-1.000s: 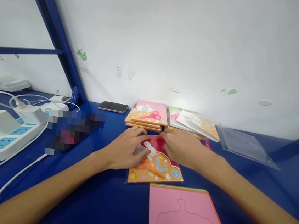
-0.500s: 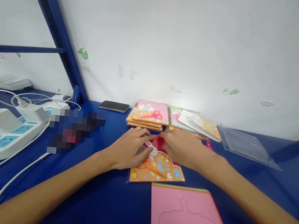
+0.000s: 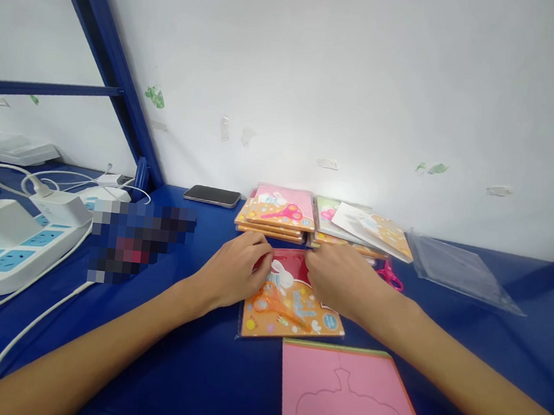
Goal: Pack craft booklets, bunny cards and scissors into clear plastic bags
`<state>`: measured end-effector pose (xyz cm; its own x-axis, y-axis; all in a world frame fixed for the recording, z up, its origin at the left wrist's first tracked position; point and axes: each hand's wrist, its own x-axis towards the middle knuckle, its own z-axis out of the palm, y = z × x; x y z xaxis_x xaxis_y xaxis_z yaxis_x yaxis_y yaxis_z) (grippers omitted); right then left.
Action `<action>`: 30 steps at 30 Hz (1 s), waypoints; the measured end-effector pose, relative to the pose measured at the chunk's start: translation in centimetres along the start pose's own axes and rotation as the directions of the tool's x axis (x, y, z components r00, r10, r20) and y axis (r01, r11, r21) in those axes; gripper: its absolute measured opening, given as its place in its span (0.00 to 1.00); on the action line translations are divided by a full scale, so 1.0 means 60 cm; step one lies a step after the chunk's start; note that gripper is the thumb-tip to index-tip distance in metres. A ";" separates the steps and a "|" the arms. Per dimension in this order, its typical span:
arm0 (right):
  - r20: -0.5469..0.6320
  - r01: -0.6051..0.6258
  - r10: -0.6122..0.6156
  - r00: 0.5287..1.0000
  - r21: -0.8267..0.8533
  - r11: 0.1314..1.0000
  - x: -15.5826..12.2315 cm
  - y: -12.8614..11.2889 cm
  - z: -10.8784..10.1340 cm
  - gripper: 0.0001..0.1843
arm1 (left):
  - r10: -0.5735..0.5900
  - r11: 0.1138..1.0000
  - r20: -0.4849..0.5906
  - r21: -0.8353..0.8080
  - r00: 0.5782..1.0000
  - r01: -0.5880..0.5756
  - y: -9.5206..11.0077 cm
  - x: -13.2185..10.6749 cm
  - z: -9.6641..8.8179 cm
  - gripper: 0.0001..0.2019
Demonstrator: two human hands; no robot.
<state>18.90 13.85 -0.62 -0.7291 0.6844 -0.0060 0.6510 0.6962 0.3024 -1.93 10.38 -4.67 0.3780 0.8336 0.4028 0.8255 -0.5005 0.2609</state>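
Note:
An orange and red packet (image 3: 293, 311) printed with a white rabbit and orange scissors lies flat on the blue table, inside a clear wrapper. My left hand (image 3: 233, 275) rests curled on its upper left part, and my right hand (image 3: 336, 280) has its fingertips at its top edge. I cannot tell whether either hand grips it. Just beyond my hands is a stack of orange and pink packets (image 3: 279, 214). Pink-handled scissors (image 3: 390, 277) lie beyond my right hand. A pink card (image 3: 350, 400) with a pumpkin outline lies nearer me.
Further packets (image 3: 371, 230) overlap at the back right, beside a clear plastic sleeve (image 3: 463, 273). A phone (image 3: 211, 195) lies against the white wall (image 3: 321, 73). On the left are a white power strip (image 3: 9, 252), white cables (image 3: 32, 320) and a pixelated object (image 3: 139, 242).
My hands have drawn apart, uncovering the rabbit on the packet. The pink scissors now show more fully beyond my right hand.

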 end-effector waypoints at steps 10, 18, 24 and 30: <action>0.015 0.005 -0.005 1.000 0.015 1.000 -0.001 -0.007 -0.003 0.12 | -0.111 0.991 -0.047 0.070 0.993 0.114 -0.005 -0.002 0.013 0.09; -0.003 0.057 -0.057 0.998 0.003 0.998 -0.003 -0.005 0.002 0.13 | -0.140 0.990 0.000 0.002 0.990 0.140 -0.013 -0.004 0.018 0.15; 0.020 0.046 -0.046 0.999 0.003 0.999 -0.002 -0.008 0.003 0.13 | -0.170 0.979 -0.030 -0.119 0.985 0.166 -0.025 0.002 0.024 0.15; -0.052 0.030 -0.030 0.998 -0.007 1.000 -0.003 -0.020 0.013 0.13 | -0.258 0.940 -0.024 -0.239 0.966 0.245 -0.024 0.010 0.017 0.11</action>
<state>18.41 13.06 -1.70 -0.7584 0.6509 0.0348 0.6275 0.7146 0.3092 -2.45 11.85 -5.69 0.1415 0.9286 0.3430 0.7684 -0.3215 0.5534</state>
